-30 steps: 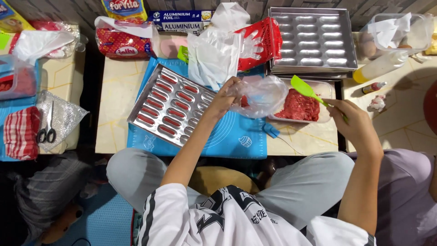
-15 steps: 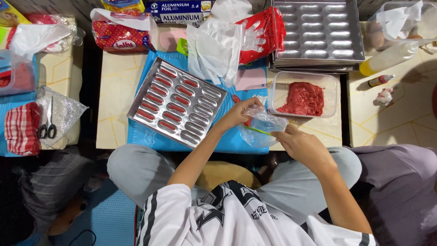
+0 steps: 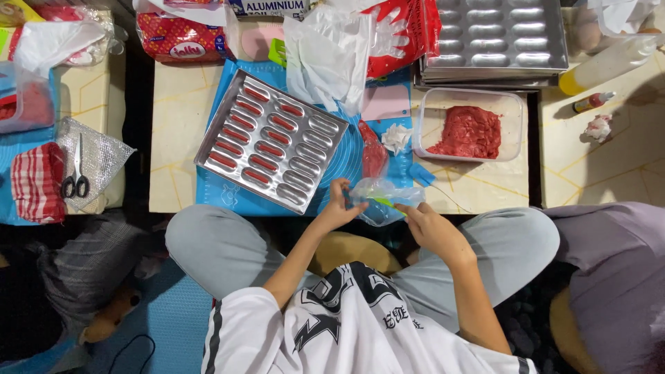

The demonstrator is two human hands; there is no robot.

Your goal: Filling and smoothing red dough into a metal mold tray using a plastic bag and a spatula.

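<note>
The person sits cross-legged at a low table and holds a thin clear plastic bag [image 3: 383, 197] up off the blue mat [image 3: 350, 163], just in front of the baking tray [image 3: 271, 142]. The left hand [image 3: 339, 210] pinches one side of the bag, and the right hand [image 3: 429, 228] pinches the other side — so the floppy plastic stays stretched between them. Something green [image 3: 385, 203] shows through it; I cannot tell what it is.

The tray lies tilted on the mat, just past the left hand. Many of its long little cups hold red filling, and the cups on the side nearest the bag look bare. To the right of the tray sits a clear tub of red mix [image 3: 470, 130], close enough to reach. A small red-stained bag [image 3: 373, 154] and a crumpled tissue [image 3: 396, 137] lie between tray and tub.

There is not much room — packets and more plastic crowd the far side of the tray, and a stack of trays [image 3: 495, 34] sits behind the tub. The open space is the near table edge, right where the hands are.
</note>
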